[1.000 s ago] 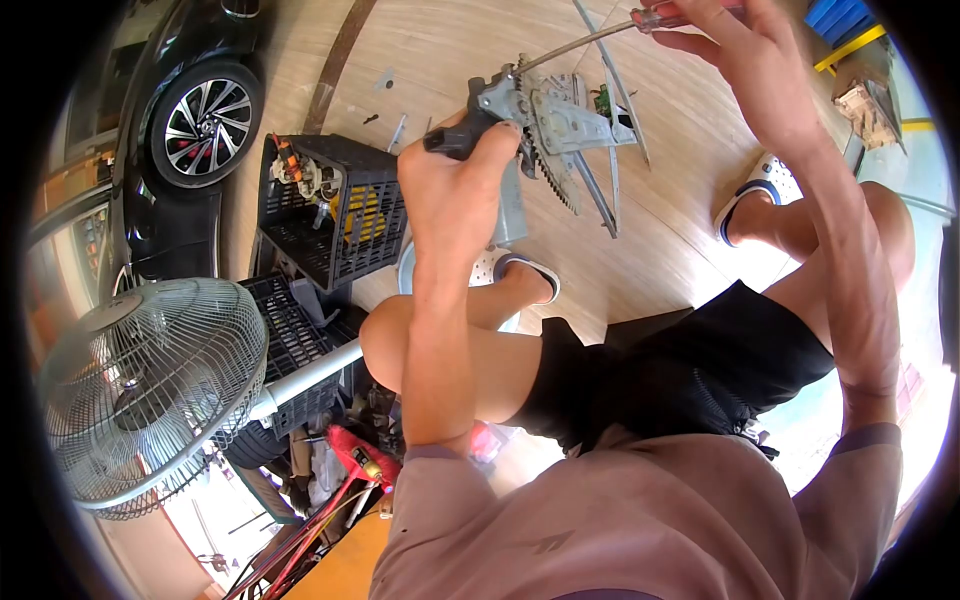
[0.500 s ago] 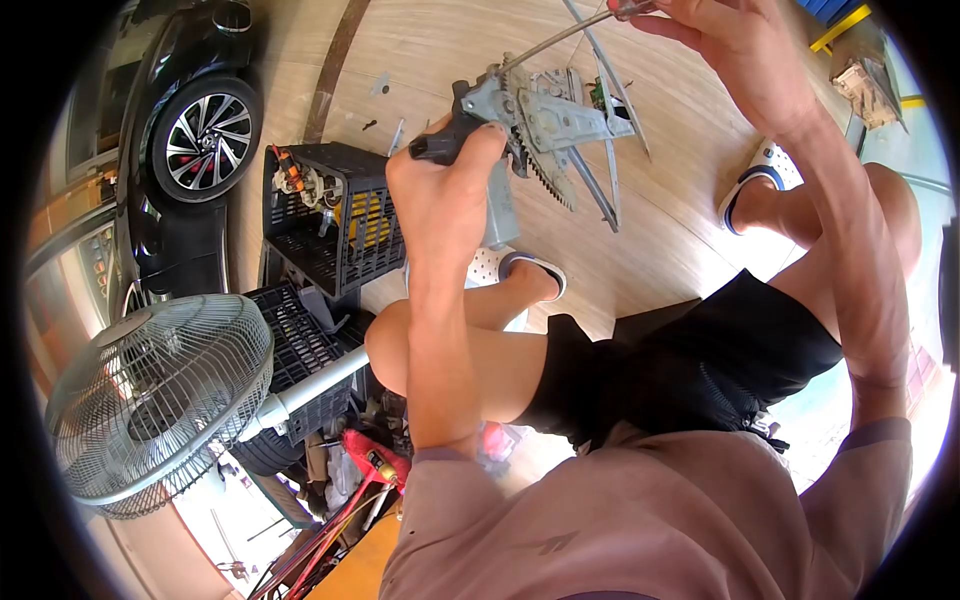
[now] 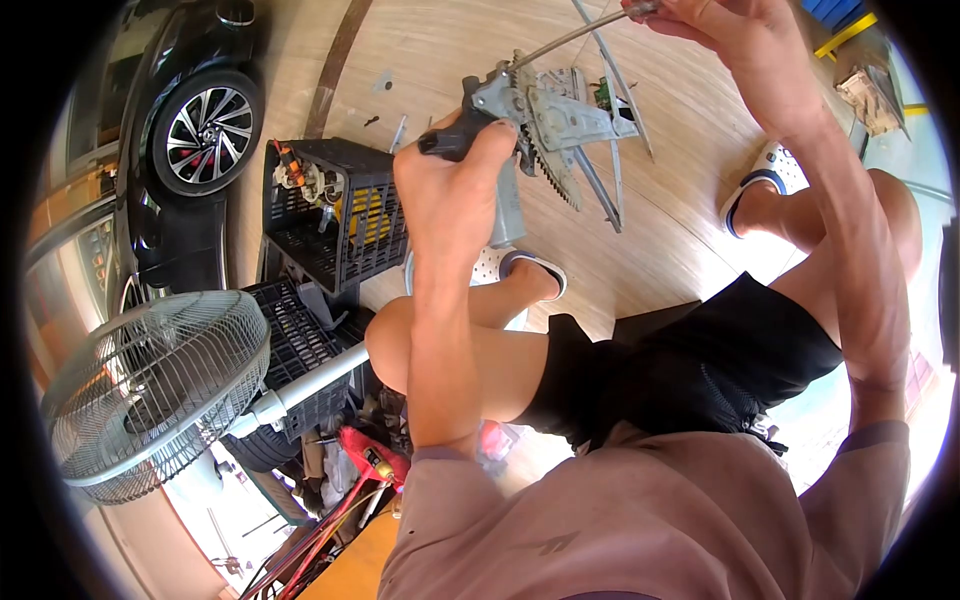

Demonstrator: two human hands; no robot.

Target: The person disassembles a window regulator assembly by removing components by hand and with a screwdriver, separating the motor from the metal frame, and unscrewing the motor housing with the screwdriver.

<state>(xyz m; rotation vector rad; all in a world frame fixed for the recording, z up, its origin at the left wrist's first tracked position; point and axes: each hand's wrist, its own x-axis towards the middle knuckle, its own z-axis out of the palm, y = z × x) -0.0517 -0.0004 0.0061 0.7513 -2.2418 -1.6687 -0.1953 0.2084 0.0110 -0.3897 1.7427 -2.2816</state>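
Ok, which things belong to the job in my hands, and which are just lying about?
In the job:
geared metal mechanism, in your left hand
screwdriver-like tool, in your right hand

Seemingly just lying about:
fan
black crates
black car

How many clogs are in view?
2. The left clog, on the person's left foot, is partly hidden behind the left forearm; the right clog, on the right foot, is toward the picture's right.

Found no legible lettering or number. Noted an unreadable dark mark on the shirt, bodyward of the left hand, and an indistinct emblem on the wheel, to that hand's left.
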